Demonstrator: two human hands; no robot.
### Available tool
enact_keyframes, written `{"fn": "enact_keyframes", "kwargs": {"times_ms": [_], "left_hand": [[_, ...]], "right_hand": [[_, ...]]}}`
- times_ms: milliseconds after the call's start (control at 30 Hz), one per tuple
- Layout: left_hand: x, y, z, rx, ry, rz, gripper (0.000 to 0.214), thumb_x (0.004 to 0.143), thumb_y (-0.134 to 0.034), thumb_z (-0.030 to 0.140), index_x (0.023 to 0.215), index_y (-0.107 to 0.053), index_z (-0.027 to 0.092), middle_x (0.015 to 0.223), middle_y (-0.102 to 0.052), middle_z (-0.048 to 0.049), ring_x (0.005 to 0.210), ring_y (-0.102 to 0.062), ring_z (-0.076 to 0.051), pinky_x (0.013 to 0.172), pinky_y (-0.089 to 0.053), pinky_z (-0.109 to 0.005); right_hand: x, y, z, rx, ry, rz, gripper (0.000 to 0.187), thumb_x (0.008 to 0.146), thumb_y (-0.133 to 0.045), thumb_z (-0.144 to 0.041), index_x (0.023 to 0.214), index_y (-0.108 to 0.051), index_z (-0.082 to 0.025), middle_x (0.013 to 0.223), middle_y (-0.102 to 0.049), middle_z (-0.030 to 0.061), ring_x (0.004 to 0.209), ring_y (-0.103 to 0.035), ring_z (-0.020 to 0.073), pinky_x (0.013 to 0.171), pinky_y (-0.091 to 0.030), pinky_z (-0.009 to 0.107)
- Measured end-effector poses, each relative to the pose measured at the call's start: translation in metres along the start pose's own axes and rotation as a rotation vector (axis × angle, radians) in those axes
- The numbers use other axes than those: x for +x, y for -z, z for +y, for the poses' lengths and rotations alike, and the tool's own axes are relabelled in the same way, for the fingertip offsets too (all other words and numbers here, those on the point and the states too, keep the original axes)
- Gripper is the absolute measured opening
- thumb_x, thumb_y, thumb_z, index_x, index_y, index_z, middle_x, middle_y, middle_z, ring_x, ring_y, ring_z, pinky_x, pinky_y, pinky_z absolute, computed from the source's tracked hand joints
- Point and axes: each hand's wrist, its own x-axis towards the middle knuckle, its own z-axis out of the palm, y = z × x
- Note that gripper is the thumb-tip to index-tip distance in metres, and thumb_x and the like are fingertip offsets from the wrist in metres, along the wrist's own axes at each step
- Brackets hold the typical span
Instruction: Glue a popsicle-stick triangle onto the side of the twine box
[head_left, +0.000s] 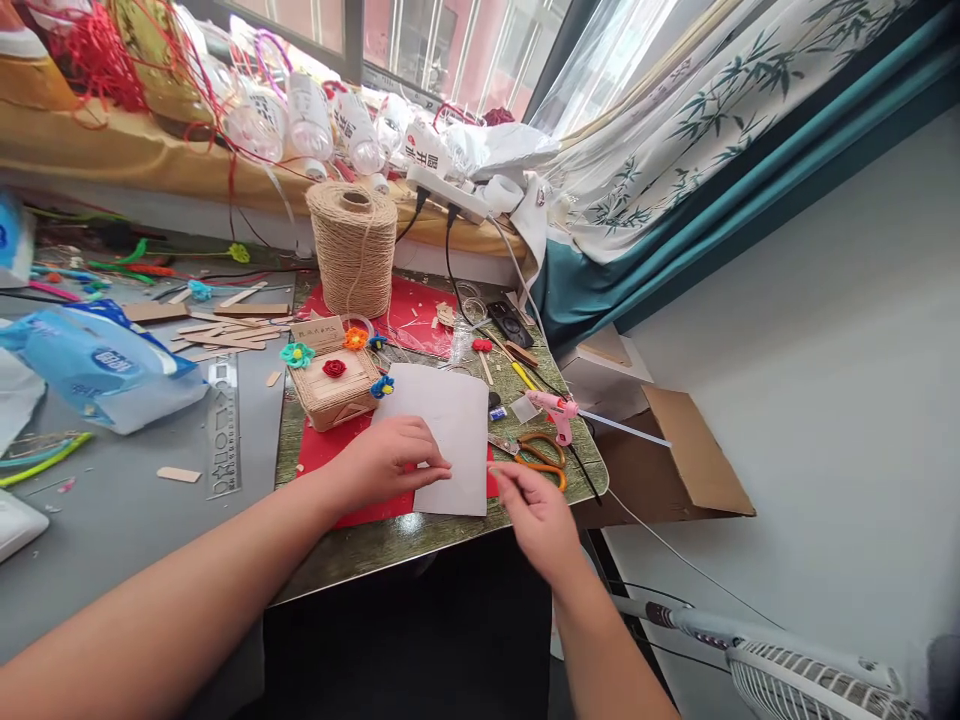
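A sheet of white paper lies on red paper near the table's front edge. Over its left part is my left hand, thumb and forefinger tips close together in a pinch. My right hand is just off the sheet's right edge, thumb and fingers pressed together. Whatever either pinch holds is too small to make out. Behind my left hand sits a small wooden-stick box wrapped with twine, topped by a red rose and pipe-cleaner flowers. Orange-handled scissors lie beyond my right hand.
A pink glue gun with a glue stick stands at the right table edge. A big twine spool stands behind the box. Left are craft sticks, a stencil ruler and a blue tissue pack. A cardboard box is right.
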Motion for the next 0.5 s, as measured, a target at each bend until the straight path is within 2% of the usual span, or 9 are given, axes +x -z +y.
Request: {"fn": "enact_keyframes", "kwargs": {"times_ms": [100, 167, 233, 400, 500], "left_hand": [[-0.002, -0.013, -0.001, 0.235, -0.036, -0.068, 0.020, 0.100, -0.063, 0.035, 0.111, -0.077, 0.026, 0.111, -0.078, -0.0090, 0.106, -0.070, -0.024, 0.096, -0.051, -0.038], [-0.005, -0.027, -0.001, 0.357, -0.042, -0.129, 0.037, 0.096, -0.068, 0.038, 0.130, -0.069, 0.026, 0.140, -0.068, -0.0114, 0.130, -0.062, -0.031, 0.106, -0.047, -0.043], [-0.009, -0.042, -0.002, 0.441, -0.030, -0.175, 0.051, 0.094, -0.070, 0.041, 0.142, -0.061, 0.024, 0.154, -0.056, -0.0125, 0.140, -0.053, -0.034, 0.114, -0.040, -0.047], [-0.014, -0.060, -0.007, 0.480, -0.006, -0.239, 0.050, 0.094, -0.069, 0.042, 0.139, -0.061, 0.021, 0.153, -0.057, -0.0128, 0.140, -0.053, -0.033, 0.116, -0.034, -0.047], [-0.014, -0.060, -0.007, 0.469, 0.024, -0.226, 0.049, 0.093, -0.070, 0.044, 0.136, -0.063, 0.022, 0.152, -0.058, -0.0124, 0.139, -0.054, -0.033, 0.115, -0.034, -0.046]], "right_hand": [[0.013, 0.016, 0.012, -0.112, -0.001, 0.112, 0.028, 0.098, -0.063, -0.042, 0.116, -0.078, -0.027, 0.112, -0.077, 0.0084, 0.101, -0.070, 0.0278, 0.096, -0.053, 0.044], [0.020, 0.020, 0.019, -0.185, 0.027, 0.133, 0.027, 0.099, -0.062, -0.040, 0.117, -0.078, -0.027, 0.118, -0.077, 0.0083, 0.105, -0.070, 0.0275, 0.099, -0.052, 0.044], [0.025, 0.019, 0.024, -0.212, 0.050, 0.114, 0.027, 0.100, -0.060, -0.039, 0.118, -0.077, -0.027, 0.121, -0.076, 0.0082, 0.108, -0.070, 0.0269, 0.100, -0.051, 0.043], [0.033, 0.000, 0.032, -0.251, 0.026, 0.063, 0.031, 0.101, -0.056, -0.039, 0.123, -0.071, -0.023, 0.101, -0.078, 0.0078, 0.087, -0.071, 0.0230, 0.081, -0.054, 0.036], [0.038, -0.012, 0.037, -0.381, 0.065, 0.000, 0.026, 0.102, -0.053, -0.032, 0.117, -0.070, -0.021, 0.103, -0.078, 0.0083, 0.091, -0.071, 0.0231, 0.083, -0.052, 0.034]]}}
